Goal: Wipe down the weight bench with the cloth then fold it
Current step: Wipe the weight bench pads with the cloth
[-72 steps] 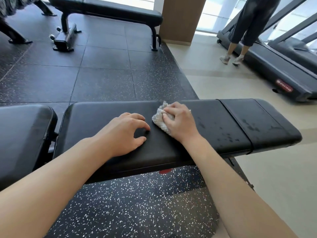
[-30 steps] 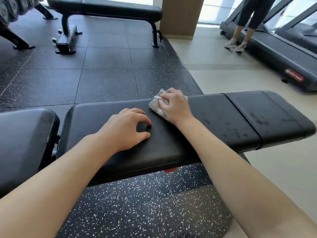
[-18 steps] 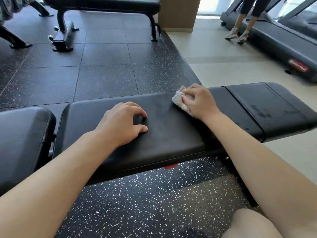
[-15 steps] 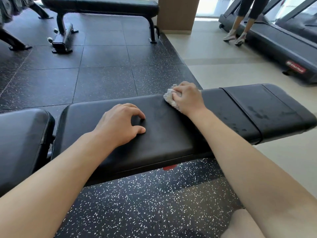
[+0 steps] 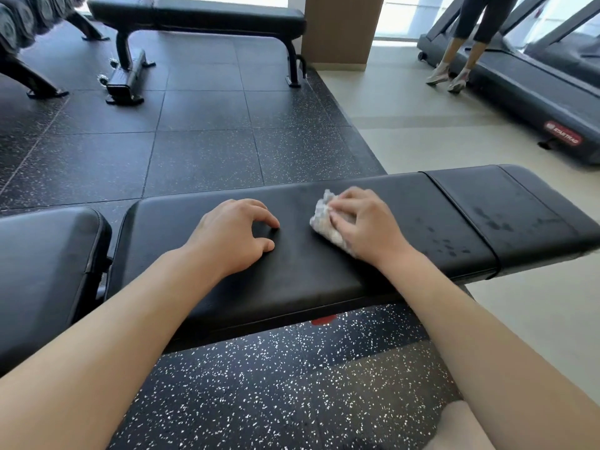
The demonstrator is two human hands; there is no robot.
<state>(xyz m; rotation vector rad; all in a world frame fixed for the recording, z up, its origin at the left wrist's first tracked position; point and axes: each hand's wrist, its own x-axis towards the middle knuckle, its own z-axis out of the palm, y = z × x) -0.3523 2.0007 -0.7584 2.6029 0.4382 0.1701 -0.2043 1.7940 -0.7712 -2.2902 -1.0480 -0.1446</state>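
Slid back toward frame centre and toward the near edge since half a second ago: the crumpled white terry cloth [image 5: 326, 222], which then sat up at the far edge of the pad. Now bunched under the right hand [image 5: 367, 227] at centre-right of the frame, on the long black padded vinyl surface [image 5: 324, 274] of the weight bench. Pressed down from above by curled fingers [image 5: 349, 203], held close together over the wad, thumb tucked against its near side; only the left and near-side fringes of the cloth showing past the knuckles.

Unmoved just left of centre: the left hand [image 5: 232, 235], resting on the pad with fingers loosely arched, fingertips and thumb tip touching the vinyl, holding nothing, apart from the cloth.

Running left to right across the frame: the pad's long axis, with the cloth near its middle. Off to the right of the cloth, past the seam, on the end section [image 5: 506, 209] at right of frame: dull smudges and spots, likely not yet wiped. Nearer to that patch: the right hand, so probably a stroke rightward along the long axis next. Folding not yet begun.

Upper right of frame: a treadmill [image 5: 532, 92] with a person's legs [image 5: 461, 50] beside it.
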